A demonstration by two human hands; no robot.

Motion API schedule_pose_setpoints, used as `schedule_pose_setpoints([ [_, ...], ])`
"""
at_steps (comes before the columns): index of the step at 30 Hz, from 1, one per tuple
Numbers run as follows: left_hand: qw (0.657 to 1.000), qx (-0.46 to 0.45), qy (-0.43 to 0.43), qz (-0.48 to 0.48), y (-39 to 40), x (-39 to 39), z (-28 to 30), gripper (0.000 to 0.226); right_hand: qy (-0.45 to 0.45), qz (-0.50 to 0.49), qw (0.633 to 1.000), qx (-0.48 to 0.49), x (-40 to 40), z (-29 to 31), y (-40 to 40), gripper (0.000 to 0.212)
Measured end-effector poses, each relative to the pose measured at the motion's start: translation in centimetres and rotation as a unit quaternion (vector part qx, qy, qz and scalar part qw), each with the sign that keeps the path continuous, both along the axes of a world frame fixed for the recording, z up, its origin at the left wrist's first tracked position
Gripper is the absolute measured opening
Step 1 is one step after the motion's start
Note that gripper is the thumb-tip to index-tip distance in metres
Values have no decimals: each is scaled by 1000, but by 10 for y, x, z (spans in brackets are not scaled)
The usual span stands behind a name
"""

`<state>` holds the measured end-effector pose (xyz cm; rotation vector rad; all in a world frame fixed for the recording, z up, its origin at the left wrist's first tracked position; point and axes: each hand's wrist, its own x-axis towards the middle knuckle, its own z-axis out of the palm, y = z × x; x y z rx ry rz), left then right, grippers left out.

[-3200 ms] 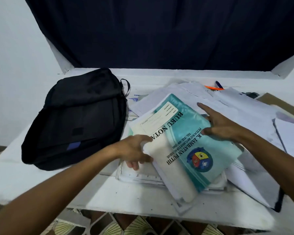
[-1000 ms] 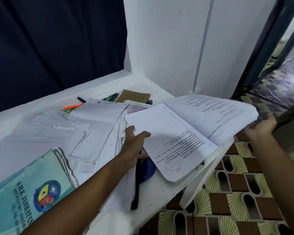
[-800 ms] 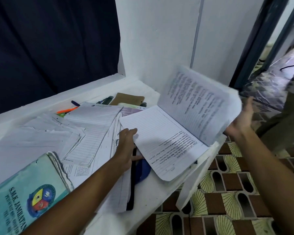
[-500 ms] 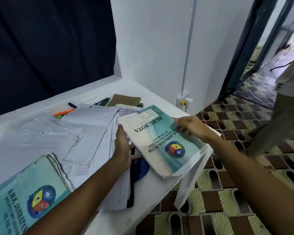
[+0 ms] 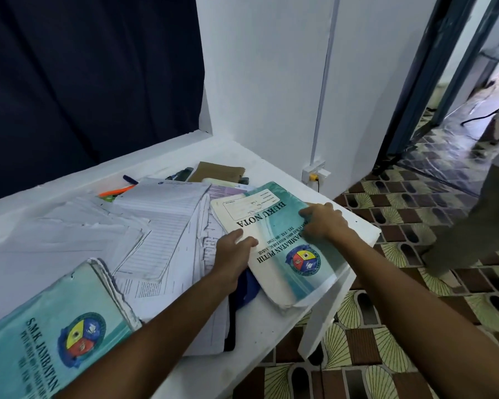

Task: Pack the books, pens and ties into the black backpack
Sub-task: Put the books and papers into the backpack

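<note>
Gripping the teal notebook (image 5: 274, 243) between left hand (image 5: 231, 259) and right hand (image 5: 323, 223)

A white table (image 5: 357, 223) meets a white wall (image 5: 271, 82) beside a dark curtain (image 5: 84, 76), above patterned floor tiles (image 5: 401, 312).
</note>
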<state>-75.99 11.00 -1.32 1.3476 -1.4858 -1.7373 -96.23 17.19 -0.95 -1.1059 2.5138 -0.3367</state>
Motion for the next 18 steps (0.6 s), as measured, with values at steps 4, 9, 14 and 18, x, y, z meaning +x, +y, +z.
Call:
schedule_pose_setpoints([
  [4,992,-104,-66,-38,2,6,-5,72,-100,18,994,-30,-12,16,6,60],
  [9,996,-72,-44,-23,-5,5,2,77,-381,-88,905,-165,-22,15,30,49],
  [14,999,-47,-7,-20,-15,10,17,77,-506,-110,819,-246,-23,18,37,50],
  [18,997,-73,35,0,-22,31,35,75,-540,-86,781,-302,-11,38,25,48],
])
